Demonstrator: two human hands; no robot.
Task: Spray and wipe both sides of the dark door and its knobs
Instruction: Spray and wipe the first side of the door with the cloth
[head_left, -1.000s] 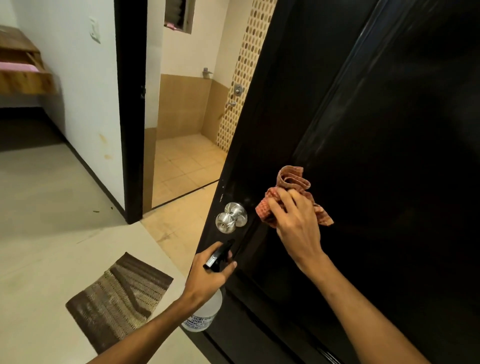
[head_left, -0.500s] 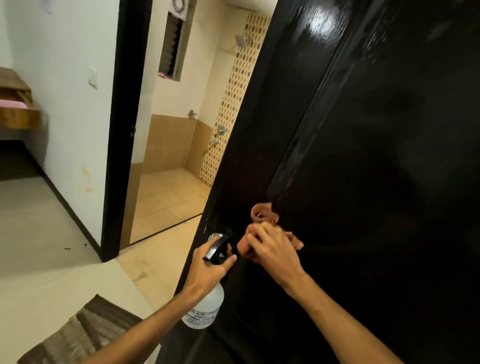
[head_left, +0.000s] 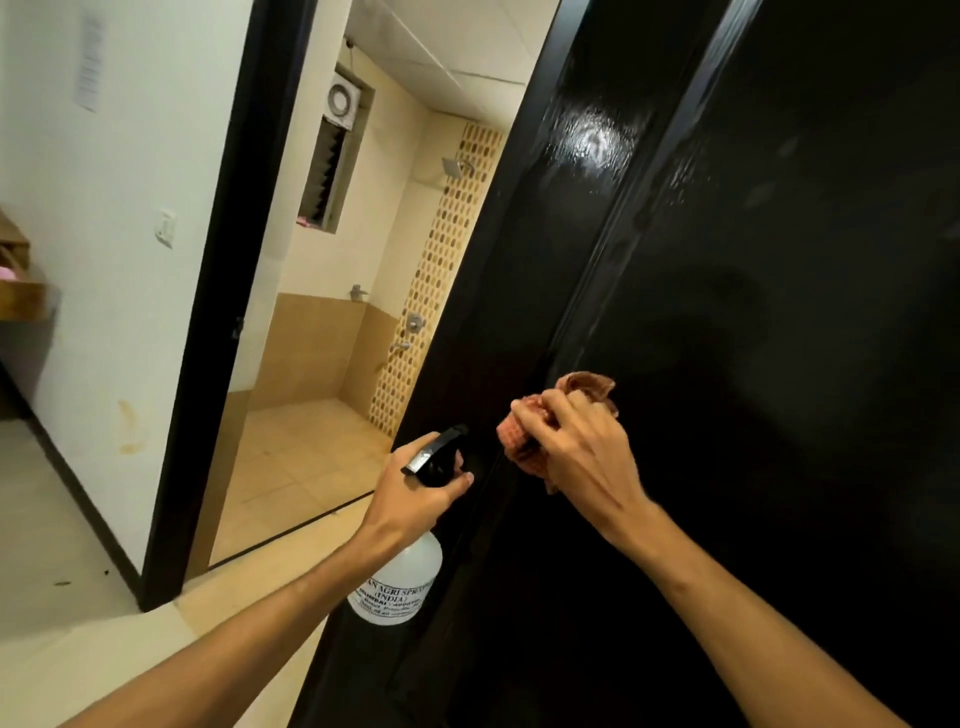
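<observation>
The dark glossy door (head_left: 753, 270) stands open and fills the right of the view, with wet streaks shining near its top. My right hand (head_left: 582, 457) grips a bunched reddish checked cloth (head_left: 587, 387) and presses it against the door face. My left hand (head_left: 415, 493) holds a clear spray bottle (head_left: 400, 582) by its black trigger head (head_left: 441, 457), close to the door's edge. The metal knob is hidden behind my left hand and the sprayer.
The black door frame (head_left: 228, 291) stands to the left, with a tiled bathroom (head_left: 311, 457) beyond the doorway. A white wall with a switch (head_left: 165, 228) runs further left, and a wooden shelf (head_left: 21, 301) is at the far left edge.
My view has tilted upward, so the floor mat has dropped out of sight. My left hand with the bottle rose and now covers the knob. My right hand with the cloth stays beside it.
</observation>
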